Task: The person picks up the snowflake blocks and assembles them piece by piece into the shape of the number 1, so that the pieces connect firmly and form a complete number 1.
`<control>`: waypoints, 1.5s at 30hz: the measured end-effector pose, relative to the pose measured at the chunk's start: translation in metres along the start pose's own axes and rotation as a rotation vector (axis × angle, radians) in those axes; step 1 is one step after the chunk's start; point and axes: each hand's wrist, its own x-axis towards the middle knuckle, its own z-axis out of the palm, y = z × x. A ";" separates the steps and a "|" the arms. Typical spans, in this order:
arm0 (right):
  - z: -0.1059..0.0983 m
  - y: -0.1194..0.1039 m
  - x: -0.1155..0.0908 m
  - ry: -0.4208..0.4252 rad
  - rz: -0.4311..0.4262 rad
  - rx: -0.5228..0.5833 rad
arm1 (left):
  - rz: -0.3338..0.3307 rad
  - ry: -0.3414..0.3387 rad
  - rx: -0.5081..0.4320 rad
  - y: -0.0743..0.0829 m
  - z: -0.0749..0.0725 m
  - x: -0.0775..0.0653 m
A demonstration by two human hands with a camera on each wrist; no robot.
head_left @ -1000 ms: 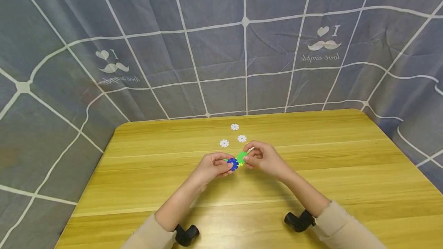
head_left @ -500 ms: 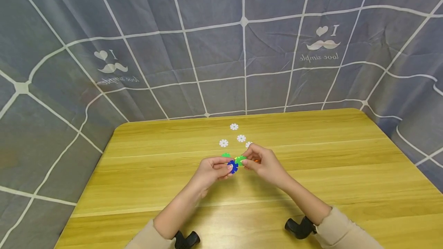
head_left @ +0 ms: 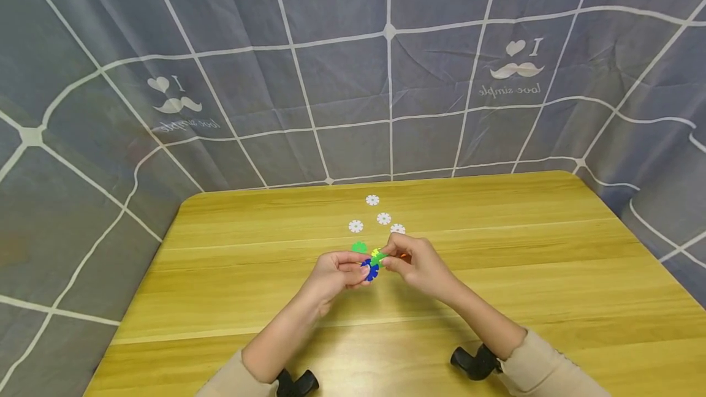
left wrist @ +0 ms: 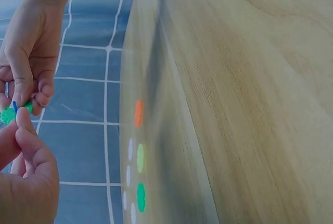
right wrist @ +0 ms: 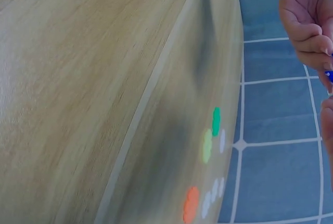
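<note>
My left hand pinches a blue notched snowflake disc between thumb and fingers. Meeting it from the right, my right hand pinches a green snowflake disc, held at an angle against the blue one's upper edge. In the left wrist view the green disc shows flat beside the thin blue edge, with both sets of fingertips close together. The hands are raised above the table, and fingers hide part of both discs. At the right wrist view's edge, only a bit of the blue disc shows.
Beyond the hands on the wooden table lie a green disc, a yellow disc, an orange disc and several white discs. A grey checked curtain hangs behind the table. Black wrist mounts sit below the sleeves.
The green disc in my right hand has tilted from nearly face-on to edge-on and moved left against the blue disc. My hands have dropped slightly in view, uncovering the table's green and yellow discs.
</note>
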 end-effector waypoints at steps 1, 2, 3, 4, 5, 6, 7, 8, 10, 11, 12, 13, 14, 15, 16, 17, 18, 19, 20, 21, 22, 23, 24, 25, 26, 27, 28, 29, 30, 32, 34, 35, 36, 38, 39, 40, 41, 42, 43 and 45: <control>0.000 0.000 0.000 -0.003 0.005 0.006 | -0.002 0.000 -0.004 0.000 0.000 0.000; 0.000 0.000 0.000 -0.007 0.010 0.013 | -0.004 0.000 -0.007 0.000 0.000 0.000; -0.001 0.000 0.000 -0.010 0.015 0.018 | -0.003 -0.001 -0.009 0.000 0.000 0.000; -0.001 0.000 0.000 -0.011 0.020 0.022 | -0.003 -0.005 -0.009 0.000 0.000 0.000; -0.001 0.001 0.000 -0.013 0.025 0.025 | -0.003 -0.010 -0.013 0.000 0.000 0.000; -0.001 0.002 0.001 -0.014 0.031 0.031 | -0.001 -0.017 -0.016 0.000 -0.001 0.000; -0.001 0.002 0.001 -0.014 0.036 0.034 | 0.002 -0.026 -0.019 0.000 -0.002 0.000; -0.002 0.003 0.001 -0.013 0.041 0.039 | 0.004 -0.035 -0.020 0.000 -0.002 -0.001; -0.002 0.005 0.002 -0.009 0.050 0.047 | 0.008 -0.051 -0.020 0.000 -0.005 -0.001; -0.002 0.005 0.002 -0.009 0.054 0.052 | 0.010 -0.058 -0.020 0.001 -0.006 -0.001; -0.002 0.006 0.002 -0.009 0.057 0.054 | 0.011 -0.064 -0.017 0.001 -0.007 -0.001; -0.003 0.006 0.002 -0.011 0.061 0.059 | 0.010 -0.069 -0.014 0.001 -0.008 -0.001; -0.003 0.007 0.002 -0.013 0.066 0.063 | 0.010 -0.073 -0.009 0.001 -0.008 -0.001; -0.004 0.008 0.002 -0.017 0.070 0.070 | 0.011 -0.076 -0.004 0.001 -0.009 -0.001; -0.004 0.009 0.002 -0.021 0.075 0.070 | 0.011 -0.078 0.002 0.001 -0.010 -0.002; -0.004 0.009 0.002 -0.024 0.080 0.066 | 0.010 -0.077 0.007 0.001 -0.010 -0.002; -0.005 0.010 0.001 -0.024 0.085 0.062 | 0.009 -0.078 0.013 0.000 -0.010 -0.002; -0.006 0.011 0.001 -0.024 0.090 0.060 | 0.008 -0.078 0.018 0.000 -0.010 -0.002; -0.006 0.012 0.000 -0.023 0.092 0.055 | 0.010 -0.077 0.024 -0.001 -0.010 -0.003; -0.007 0.012 0.000 -0.020 0.094 0.049 | 0.009 -0.077 0.027 -0.001 -0.010 -0.003; -0.007 0.013 -0.001 -0.016 0.094 0.039 | 0.007 -0.077 0.028 -0.002 -0.010 -0.003; -0.008 0.014 -0.001 -0.012 0.095 0.032 | 0.006 -0.078 0.028 -0.003 -0.009 -0.003; -0.008 0.014 -0.002 -0.009 0.095 0.030 | 0.006 -0.080 0.027 -0.003 -0.009 -0.003; -0.008 0.014 -0.002 -0.008 0.095 0.028 | 0.006 -0.080 0.028 -0.004 -0.009 -0.003; -0.009 0.014 -0.003 -0.007 0.095 0.024 | 0.008 -0.080 0.029 -0.005 -0.009 -0.002; -0.009 0.015 -0.003 -0.006 0.096 0.019 | 0.007 -0.079 0.030 -0.006 -0.008 -0.002; -0.009 0.015 -0.003 -0.006 0.097 0.018 | 0.007 -0.077 0.033 -0.006 -0.008 -0.002; -0.009 0.015 -0.004 -0.007 0.098 0.019 | 0.009 -0.074 0.037 -0.007 -0.008 -0.002; -0.009 0.015 -0.004 -0.008 0.097 0.021 | 0.010 -0.070 0.042 -0.007 -0.007 -0.002; -0.008 0.015 -0.004 -0.011 0.094 0.024 | 0.012 -0.064 0.048 -0.008 -0.006 -0.002; -0.008 0.016 -0.005 -0.014 0.087 0.029 | 0.008 -0.062 0.052 -0.009 -0.005 -0.002; -0.007 0.016 -0.005 -0.016 0.084 0.029 | 0.009 -0.063 0.052 -0.009 -0.005 -0.002; -0.007 0.016 -0.005 -0.019 0.081 0.033 | 0.007 -0.065 0.052 -0.009 -0.004 -0.002; -0.006 0.017 -0.006 -0.025 0.079 0.038 | 0.003 -0.069 0.053 -0.010 -0.003 -0.003; -0.006 0.017 -0.005 -0.029 0.080 0.038 | 0.002 -0.072 0.055 -0.011 -0.003 -0.003; -0.005 0.017 -0.006 -0.034 0.083 0.042 | 0.004 -0.077 0.053 -0.011 -0.003 -0.003; -0.005 0.017 -0.006 -0.038 0.087 0.045 | 0.004 -0.081 0.052 -0.011 -0.003 -0.003; -0.005 0.016 -0.006 -0.042 0.091 0.047 | 0.004 -0.089 0.049 -0.012 -0.003 -0.003; -0.005 0.016 -0.006 -0.046 0.095 0.049 | 0.006 -0.097 0.045 -0.012 -0.003 -0.003; -0.005 0.015 -0.006 -0.053 0.099 0.053 | 0.010 -0.122 0.027 -0.013 -0.003 -0.003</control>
